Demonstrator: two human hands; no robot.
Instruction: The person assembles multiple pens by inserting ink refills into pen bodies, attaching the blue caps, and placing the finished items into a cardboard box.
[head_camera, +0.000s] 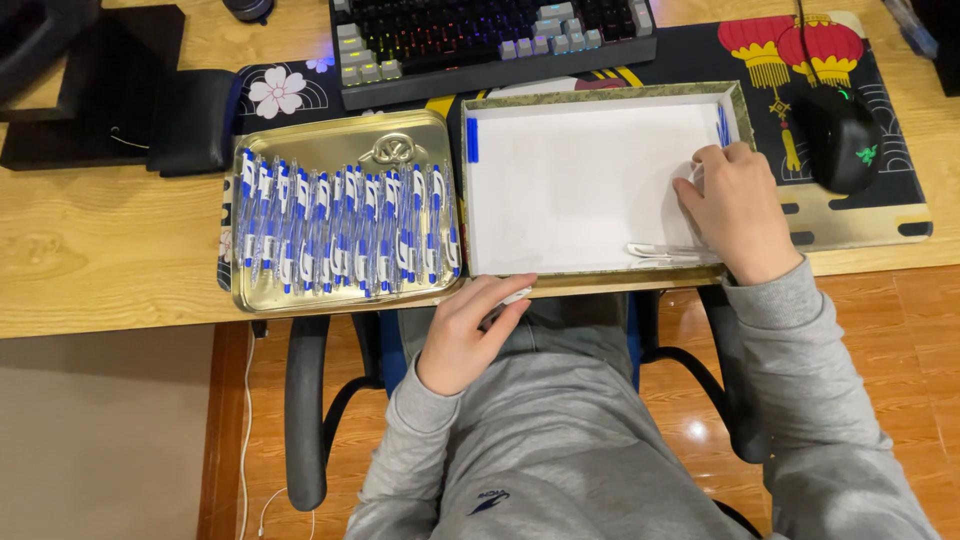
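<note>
My left hand (466, 335) is below the desk's front edge, closed around a white pen-like piece (514, 297) that pokes out between the fingers. My right hand (733, 208) rests inside the right end of a shallow white box (560, 180) with a green patterned rim. Its fingers curl over something small and pale; what it is stays hidden. A clear pen barrel (662, 250) lies on the box floor just left of that hand. A gold metal tray (300, 135) to the left holds a row of several blue and white pens (345, 230).
A backlit keyboard (480, 40) sits behind the tray and box on a dark decorated desk mat (690, 50). A black mouse (842, 140) is at the right. A black pouch (190, 120) lies at the left. Chair armrests (305, 410) flank my lap.
</note>
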